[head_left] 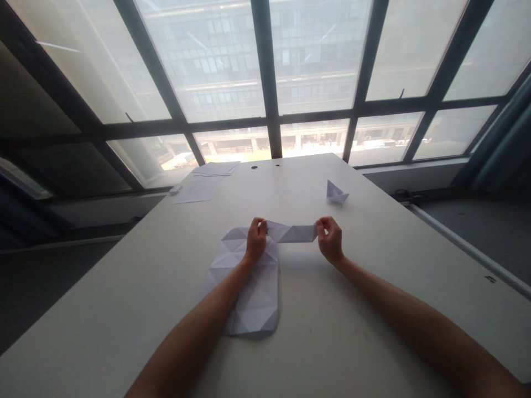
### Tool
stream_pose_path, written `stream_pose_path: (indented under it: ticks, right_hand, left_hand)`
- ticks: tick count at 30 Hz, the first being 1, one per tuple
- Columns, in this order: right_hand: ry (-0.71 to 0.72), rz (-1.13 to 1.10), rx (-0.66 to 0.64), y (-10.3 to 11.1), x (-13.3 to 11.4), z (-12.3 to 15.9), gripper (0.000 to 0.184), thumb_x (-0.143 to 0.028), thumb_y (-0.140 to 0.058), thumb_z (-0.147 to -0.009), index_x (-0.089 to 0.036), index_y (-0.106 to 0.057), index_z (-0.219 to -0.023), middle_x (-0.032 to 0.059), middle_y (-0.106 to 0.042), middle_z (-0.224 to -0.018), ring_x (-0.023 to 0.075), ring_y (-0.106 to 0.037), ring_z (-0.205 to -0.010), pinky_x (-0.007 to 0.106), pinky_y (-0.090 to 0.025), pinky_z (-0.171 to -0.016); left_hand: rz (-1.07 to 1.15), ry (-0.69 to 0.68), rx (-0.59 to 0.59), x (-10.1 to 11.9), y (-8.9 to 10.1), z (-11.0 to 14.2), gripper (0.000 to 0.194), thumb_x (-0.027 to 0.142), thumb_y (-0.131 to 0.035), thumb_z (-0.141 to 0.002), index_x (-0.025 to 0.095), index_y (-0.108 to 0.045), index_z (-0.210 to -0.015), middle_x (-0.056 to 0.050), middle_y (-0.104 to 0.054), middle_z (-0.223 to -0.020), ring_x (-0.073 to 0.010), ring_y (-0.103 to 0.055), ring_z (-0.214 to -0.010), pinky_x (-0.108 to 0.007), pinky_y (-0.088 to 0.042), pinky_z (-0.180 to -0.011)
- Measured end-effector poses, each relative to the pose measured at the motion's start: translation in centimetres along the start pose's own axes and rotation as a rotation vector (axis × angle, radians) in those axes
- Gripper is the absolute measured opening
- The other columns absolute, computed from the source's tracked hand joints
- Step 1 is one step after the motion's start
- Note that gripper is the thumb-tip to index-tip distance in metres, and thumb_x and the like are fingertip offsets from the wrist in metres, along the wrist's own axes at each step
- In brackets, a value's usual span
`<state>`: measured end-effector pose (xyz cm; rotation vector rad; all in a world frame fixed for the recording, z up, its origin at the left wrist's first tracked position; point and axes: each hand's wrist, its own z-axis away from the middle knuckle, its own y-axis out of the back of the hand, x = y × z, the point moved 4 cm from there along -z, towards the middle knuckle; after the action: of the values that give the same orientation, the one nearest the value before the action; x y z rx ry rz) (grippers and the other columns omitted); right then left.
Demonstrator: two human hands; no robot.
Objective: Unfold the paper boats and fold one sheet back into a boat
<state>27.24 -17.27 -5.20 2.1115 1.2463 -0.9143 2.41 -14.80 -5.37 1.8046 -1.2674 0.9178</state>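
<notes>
Both my hands hold a narrow folded strip of white paper point(291, 232) just above the white table point(373, 265). My left hand point(256, 240) pinches the strip's left end, fingers closed. My right hand point(329, 239) pinches its right end, fingers closed too. Under my left forearm lies a creased, unfolded white sheet point(249, 287), flat on the table.
A small folded paper boat point(336, 192) stands on the table beyond my right hand. Several loose sheets point(203, 182) lie at the far left corner. Large windows with dark frames rise behind the table's far edge.
</notes>
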Motion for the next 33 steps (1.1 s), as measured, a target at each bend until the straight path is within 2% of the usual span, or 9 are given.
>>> stream_pose_path:
  ticks: [6, 11, 15, 18, 20, 24, 27, 30, 33]
  right_hand:
    - [-0.020, -0.012, 0.019, 0.0, 0.8, -0.1, 0.017, -0.031, -0.049, -0.092, -0.020, -0.053, -0.082, 0.0008, -0.056, -0.074, 0.0173, -0.055, -0.070, 0.031, -0.047, -0.069]
    - [0.090, 0.032, -0.103, -0.2, 0.5, -0.3, 0.015, -0.028, -0.047, -0.094, -0.020, -0.054, -0.084, 0.0015, -0.058, -0.077, 0.0178, -0.055, -0.075, 0.032, -0.045, -0.074]
    - [0.222, 0.032, -0.210, -0.2, 0.0, -0.3, 0.017, -0.026, -0.045, -0.096, -0.021, -0.053, -0.082, 0.0027, -0.055, -0.079, 0.0182, -0.053, -0.076, 0.032, -0.044, -0.073]
    - [0.315, 0.026, -0.292, -0.3, -0.6, -0.3, 0.019, -0.024, -0.044, -0.097, -0.021, -0.053, -0.081, 0.0040, -0.055, -0.081, 0.0186, -0.052, -0.078, 0.033, -0.044, -0.073]
    - [0.368, 0.026, -0.338, -0.4, -1.1, -0.2, 0.019, -0.022, -0.043, -0.097, -0.021, -0.054, -0.082, 0.0049, -0.055, -0.083, 0.0190, -0.052, -0.080, 0.033, -0.044, -0.073]
    - [0.457, 0.042, -0.436, -0.5, -1.8, 0.0, 0.016, -0.020, -0.044, -0.097, -0.022, -0.056, -0.087, 0.0068, -0.057, -0.088, 0.0201, -0.052, -0.085, 0.035, -0.045, -0.077]
    - [0.492, 0.048, -0.481, -0.7, -2.2, 0.2, 0.014, -0.019, -0.044, -0.097, -0.023, -0.056, -0.090, 0.0074, -0.059, -0.091, 0.0205, -0.053, -0.087, 0.035, -0.046, -0.078]
    - [0.491, 0.041, -0.488, -0.8, -2.3, 0.4, 0.013, -0.019, -0.045, -0.096, -0.023, -0.056, -0.090, 0.0070, -0.059, -0.091, 0.0200, -0.054, -0.086, 0.035, -0.047, -0.077]
    - [0.438, 0.026, -0.433, -1.0, -1.9, 0.6, 0.011, -0.021, -0.046, -0.096, -0.022, -0.054, -0.088, 0.0060, -0.060, -0.088, 0.0195, -0.056, -0.083, 0.035, -0.047, -0.076]
  left_hand:
    - [-0.050, -0.037, -0.014, 0.2, -0.1, 0.1, 0.021, 0.037, -0.047, -0.094, 0.020, -0.049, -0.081, 0.005, -0.047, -0.061, -0.0110, -0.044, -0.056, -0.021, -0.034, -0.054]
    - [-0.061, -0.049, -0.118, -0.1, -0.6, 0.3, 0.021, 0.038, -0.049, -0.094, 0.019, -0.051, -0.083, 0.005, -0.049, -0.060, -0.0107, -0.047, -0.054, -0.021, -0.035, -0.053]
    - [-0.012, -0.138, -0.262, 0.5, -1.3, 0.6, 0.022, 0.037, -0.058, -0.090, 0.019, -0.053, -0.101, -0.003, -0.069, -0.087, -0.0178, -0.065, -0.083, -0.029, -0.048, -0.076]
    - [-0.146, -0.284, -0.319, 1.4, -1.4, 0.8, 0.030, 0.034, -0.066, -0.086, 0.020, -0.058, -0.110, -0.007, -0.070, -0.104, -0.0211, -0.064, -0.100, -0.036, -0.046, -0.092]
    - [-0.277, -0.372, -0.327, 1.9, -1.5, 0.9, 0.025, 0.032, -0.066, -0.086, 0.021, -0.062, -0.109, -0.006, -0.070, -0.108, -0.0215, -0.062, -0.104, -0.038, -0.043, -0.097]
    - [-0.426, -0.499, -0.316, 2.9, -1.7, 1.2, 0.021, 0.033, -0.063, -0.090, 0.023, -0.067, -0.108, -0.006, -0.070, -0.106, -0.0212, -0.061, -0.104, -0.039, -0.041, -0.097]
    - [-0.454, -0.560, -0.360, 3.4, -2.1, 1.5, 0.022, 0.034, -0.061, -0.091, 0.024, -0.069, -0.109, -0.006, -0.070, -0.105, -0.0206, -0.061, -0.102, -0.038, -0.042, -0.094]
    - [-0.482, -0.602, -0.405, 3.7, -2.5, 1.8, 0.017, 0.033, -0.060, -0.092, 0.025, -0.071, -0.102, -0.005, -0.070, -0.103, -0.0197, -0.061, -0.099, -0.036, -0.043, -0.091]
    - [-0.512, -0.621, -0.417, 3.9, -2.8, 2.1, 0.015, 0.031, -0.059, -0.092, 0.024, -0.072, -0.091, -0.004, -0.070, -0.102, -0.0188, -0.059, -0.098, -0.036, -0.043, -0.090]
